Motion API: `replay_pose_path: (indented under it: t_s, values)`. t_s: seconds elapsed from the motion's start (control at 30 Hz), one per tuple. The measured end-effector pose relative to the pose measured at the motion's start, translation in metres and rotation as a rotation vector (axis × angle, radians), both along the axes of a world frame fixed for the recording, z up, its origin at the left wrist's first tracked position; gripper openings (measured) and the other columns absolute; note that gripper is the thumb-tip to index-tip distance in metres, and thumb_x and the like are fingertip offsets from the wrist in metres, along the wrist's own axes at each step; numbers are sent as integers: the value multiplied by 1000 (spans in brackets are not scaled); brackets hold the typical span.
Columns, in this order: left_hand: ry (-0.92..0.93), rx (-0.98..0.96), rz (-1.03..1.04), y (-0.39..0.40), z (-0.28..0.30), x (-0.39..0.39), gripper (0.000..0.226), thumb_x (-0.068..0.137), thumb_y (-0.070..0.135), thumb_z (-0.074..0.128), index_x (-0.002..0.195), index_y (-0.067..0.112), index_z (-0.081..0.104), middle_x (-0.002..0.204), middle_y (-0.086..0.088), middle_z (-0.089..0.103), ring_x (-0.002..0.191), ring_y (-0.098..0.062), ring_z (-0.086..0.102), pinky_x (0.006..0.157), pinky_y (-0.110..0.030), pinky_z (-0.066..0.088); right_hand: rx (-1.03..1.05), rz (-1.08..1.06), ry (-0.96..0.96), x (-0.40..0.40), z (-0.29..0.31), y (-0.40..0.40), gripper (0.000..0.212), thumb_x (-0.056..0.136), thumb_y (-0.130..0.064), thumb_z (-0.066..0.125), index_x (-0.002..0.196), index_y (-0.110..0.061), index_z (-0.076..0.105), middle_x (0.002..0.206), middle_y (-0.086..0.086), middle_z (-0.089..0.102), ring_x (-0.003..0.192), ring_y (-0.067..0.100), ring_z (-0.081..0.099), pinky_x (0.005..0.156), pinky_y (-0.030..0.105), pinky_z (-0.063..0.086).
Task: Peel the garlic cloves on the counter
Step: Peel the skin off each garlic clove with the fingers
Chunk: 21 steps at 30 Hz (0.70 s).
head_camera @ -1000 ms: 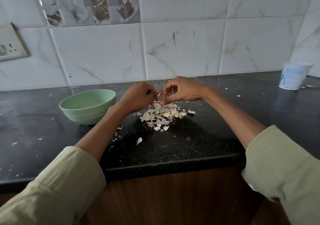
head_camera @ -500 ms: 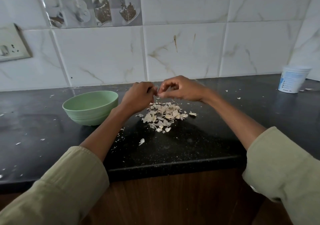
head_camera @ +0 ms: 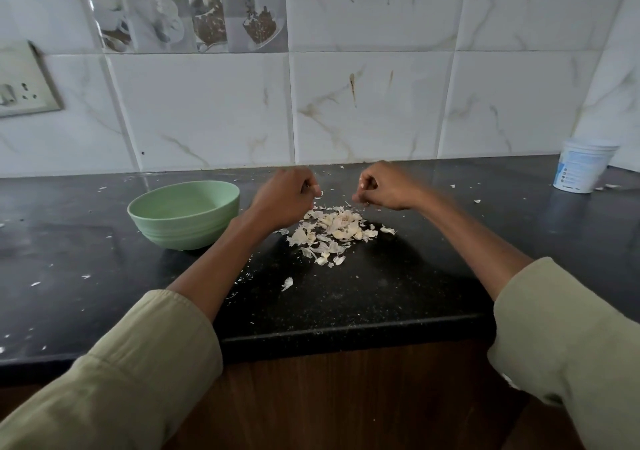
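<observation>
A heap of garlic cloves and papery skins (head_camera: 332,231) lies on the black counter (head_camera: 346,297). Above its far left edge hovers my left hand (head_camera: 285,195), fingers curled shut, with a small pale bit of a garlic clove (head_camera: 317,193) showing at the fingertips. Over the pile's far right edge is my right hand (head_camera: 384,186), also curled shut with thumb and fingertips pinched; I cannot make out anything inside it. A gap of about a hand's width separates the two hands.
A pale green bowl (head_camera: 183,214) stands on the counter just left of my left forearm. A white tub (head_camera: 581,171) sits at the far right by the tiled wall. Loose skin flakes (head_camera: 286,282) are scattered over the counter. The counter's front edge runs below the pile.
My hands, which met fingertip to fingertip over the pile, have pulled apart, left going left and right going right. The view has tilted up slightly.
</observation>
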<state>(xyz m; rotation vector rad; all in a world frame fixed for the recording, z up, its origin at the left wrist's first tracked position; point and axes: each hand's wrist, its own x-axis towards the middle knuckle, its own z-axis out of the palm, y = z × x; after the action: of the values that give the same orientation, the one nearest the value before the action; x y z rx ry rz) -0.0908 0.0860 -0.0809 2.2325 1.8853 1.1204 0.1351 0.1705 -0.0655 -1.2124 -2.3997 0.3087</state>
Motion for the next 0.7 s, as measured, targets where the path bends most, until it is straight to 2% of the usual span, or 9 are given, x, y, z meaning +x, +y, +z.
replay_pose_path:
  t_s: [0.1, 0.17, 0.2, 0.3, 0.37, 0.47, 0.57, 0.63, 0.7]
  values:
    - [11, 0, -1, 0, 0, 0, 27, 99, 14, 58, 81, 33, 65, 79, 15, 71, 68, -8, 67, 75, -45, 63, 233, -18, 295, -6, 13, -11, 10, 97, -18, 74, 93, -10, 68, 89, -3, 75, 67, -14, 62, 64, 6, 46]
    - [17, 2, -2, 0, -1, 0, 25, 100, 17, 58, 81, 33, 65, 81, 13, 73, 69, -8, 67, 76, -45, 63, 349, -33, 463, -4, 20, -16, 11, 96, -17, 74, 88, -14, 67, 85, -5, 74, 75, -5, 66, 65, 3, 46]
    - [22, 5, -1, 0, -1, 1, 25, 100, 18, 59, 81, 33, 65, 82, 13, 73, 70, -8, 67, 76, -44, 62, 317, -22, 415, -2, 21, -15, 12, 95, -16, 74, 86, -16, 67, 83, -6, 73, 76, -2, 68, 66, 6, 48]
    - [26, 15, -9, -2, 0, 5, 24, 101, 18, 59, 84, 33, 66, 83, 14, 72, 68, -7, 67, 77, -44, 63, 56, -20, -189, -1, 6, -10, 21, 93, -25, 78, 75, -26, 67, 73, -15, 70, 73, 2, 67, 70, 28, 50]
    - [20, 11, -27, -2, 0, 6, 25, 102, 18, 61, 83, 34, 64, 83, 12, 71, 69, -8, 68, 78, -45, 63, -36, -14, -263, 0, 2, -9, 21, 94, -25, 78, 76, -23, 68, 69, -16, 66, 65, -4, 60, 68, 27, 43]
    - [13, 14, -29, -4, -1, 7, 21, 103, 24, 63, 84, 32, 63, 80, 11, 73, 70, -11, 70, 78, -46, 64, 32, 2, -217, 1, 3, -16, 12, 95, -22, 77, 89, -14, 71, 75, -15, 64, 68, -7, 58, 67, 21, 41]
    - [-43, 7, -54, -5, -1, 10, 14, 105, 28, 63, 92, 26, 67, 79, 7, 75, 63, -9, 71, 75, -42, 64, 50, 22, -17, -2, 2, -21, 15, 96, -19, 75, 92, -6, 71, 86, -3, 74, 69, -1, 62, 66, 19, 50]
    - [-120, -9, -108, -6, 1, 14, 13, 106, 28, 61, 97, 19, 67, 84, 3, 76, 60, -12, 72, 69, -37, 63, -38, 101, 266, -7, 5, -23, 15, 97, -19, 73, 90, -8, 66, 90, 7, 77, 72, 10, 67, 70, 29, 57]
    - [-219, -13, -156, -6, 4, 16, 14, 107, 26, 61, 101, 15, 66, 87, 0, 77, 60, -15, 71, 61, -33, 58, -152, 211, 493, -14, 9, -25, 12, 98, -15, 72, 91, -9, 63, 90, 9, 76, 76, 10, 69, 68, 26, 58]
